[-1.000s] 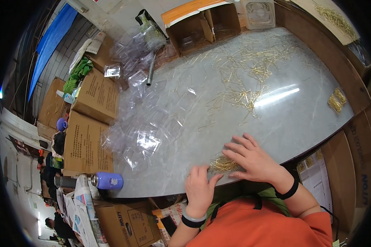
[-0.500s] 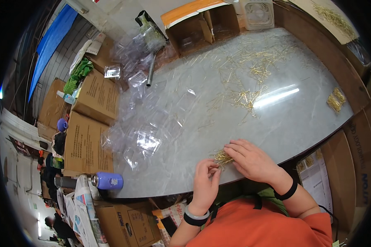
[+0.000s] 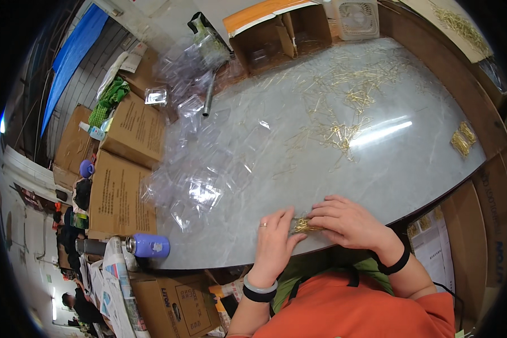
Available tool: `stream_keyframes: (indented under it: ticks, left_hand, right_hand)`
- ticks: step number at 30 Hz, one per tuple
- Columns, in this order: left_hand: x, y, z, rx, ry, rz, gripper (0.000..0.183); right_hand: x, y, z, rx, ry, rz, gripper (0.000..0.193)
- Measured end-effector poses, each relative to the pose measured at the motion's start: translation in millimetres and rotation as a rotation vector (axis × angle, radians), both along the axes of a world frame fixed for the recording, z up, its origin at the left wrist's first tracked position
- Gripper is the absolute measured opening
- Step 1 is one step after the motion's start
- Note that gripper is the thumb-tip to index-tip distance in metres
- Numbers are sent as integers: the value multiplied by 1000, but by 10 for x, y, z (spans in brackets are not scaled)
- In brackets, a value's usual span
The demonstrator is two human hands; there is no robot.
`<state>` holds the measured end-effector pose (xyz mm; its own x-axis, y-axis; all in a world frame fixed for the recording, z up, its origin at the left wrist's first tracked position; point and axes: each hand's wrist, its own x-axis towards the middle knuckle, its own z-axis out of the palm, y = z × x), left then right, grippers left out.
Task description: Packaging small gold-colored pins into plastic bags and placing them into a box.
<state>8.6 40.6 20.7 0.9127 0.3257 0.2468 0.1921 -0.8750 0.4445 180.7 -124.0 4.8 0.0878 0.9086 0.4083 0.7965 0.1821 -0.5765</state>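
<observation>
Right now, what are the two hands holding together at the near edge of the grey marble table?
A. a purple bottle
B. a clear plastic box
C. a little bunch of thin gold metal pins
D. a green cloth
C: the left hand and right hand meet around a little bunch of thin gold metal pins on the grey marble table.

Grey marble-look table [image 3: 321, 169] w/ wood edge, bright light glare on its right side. Cardboard boxes [image 3: 124, 169] stacked at left, open box [image 3: 276, 34] + small white fan [image 3: 357, 17] far. Blue sheet [image 3: 73, 50] on corrugated wall, far left.
</observation>
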Motion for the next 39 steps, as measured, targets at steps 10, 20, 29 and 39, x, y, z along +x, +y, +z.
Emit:
stream_keyframes:
  ticks: [10, 20, 29, 39]
  left_hand:
    - [63, -29, -96, -98, -40, -63, 36]
    - [-79, -31, -23, -112, -39, -2, 53]
    - [42, -157, -67, -538, -31, -42, 71]
    - [-49, -28, -80, -246, 83, -181, 93]
  right_hand:
    - [-78, 5, 132, -31, -121, -149, 63]
    - [-61, -16, -26, -97, -47, -83, 60]
    - [-92, 6, -6, -74, -61, -131, 73]
    - [-115, -10, 94, -10, -77, -249, 84]
